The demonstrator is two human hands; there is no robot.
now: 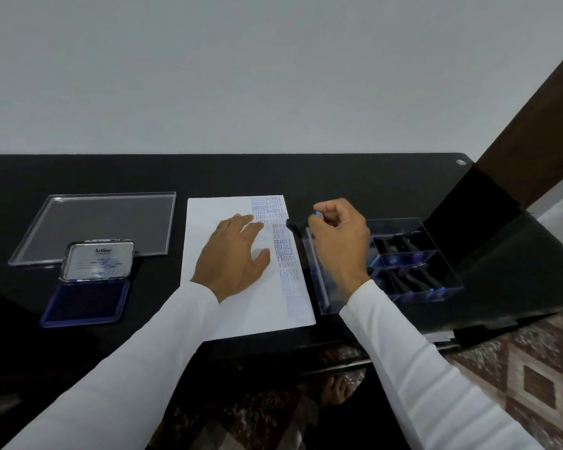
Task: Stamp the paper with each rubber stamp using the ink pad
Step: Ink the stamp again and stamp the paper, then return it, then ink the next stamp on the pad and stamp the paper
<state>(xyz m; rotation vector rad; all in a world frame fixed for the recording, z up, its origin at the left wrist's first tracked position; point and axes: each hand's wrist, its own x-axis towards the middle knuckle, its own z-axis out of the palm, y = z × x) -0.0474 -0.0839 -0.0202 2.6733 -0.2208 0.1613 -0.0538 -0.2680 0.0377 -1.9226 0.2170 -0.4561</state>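
A white paper (pixel 238 306) lies on the black table, its right strip covered in blue prints such as SAMPLE and FRAGILE. My left hand (pixel 234 254) rests flat on the sheet, fingers spread, holding nothing. My right hand (pixel 338 235) grips a black rubber stamp (pixel 295 225) with a blue top, its base at the paper's right edge, beside the prints. The open ink pad (pixel 85 303), blue with a raised metal lid, sits at the left.
A clear plastic box (pixel 413 264) with several black stamps stands right of the paper, partly behind my right hand. Its clear lid (pixel 95 225) lies flat behind the ink pad. The table's front edge (pixel 322 349) runs close below the paper.
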